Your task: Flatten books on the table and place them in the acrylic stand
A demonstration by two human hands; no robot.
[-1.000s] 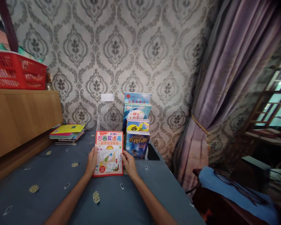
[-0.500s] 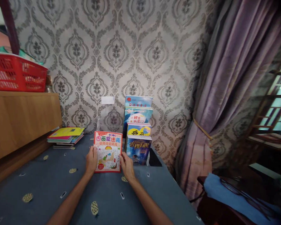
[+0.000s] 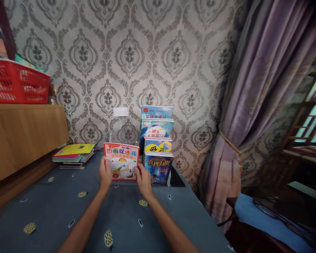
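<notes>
A red-bordered picture book point(image 3: 123, 168), multicoloured title above a cartoon scene, sits between the two grips. Left hand point(image 3: 104, 174) and right hand point(image 3: 144, 180) pinch its opposite sides, forearms point(image 3: 91, 209) converging towards it.

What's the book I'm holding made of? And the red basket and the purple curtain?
Book: probably paper, with a smooth-looking cover, since it's thin and printed all over; I can't tell how glossy.
Basket: most likely hard plastic, evenly red, with slots through its walls.
Curtain: looks like cloth with a soft sheen, because it hangs in folds; which fibre isn't clear.
</notes>
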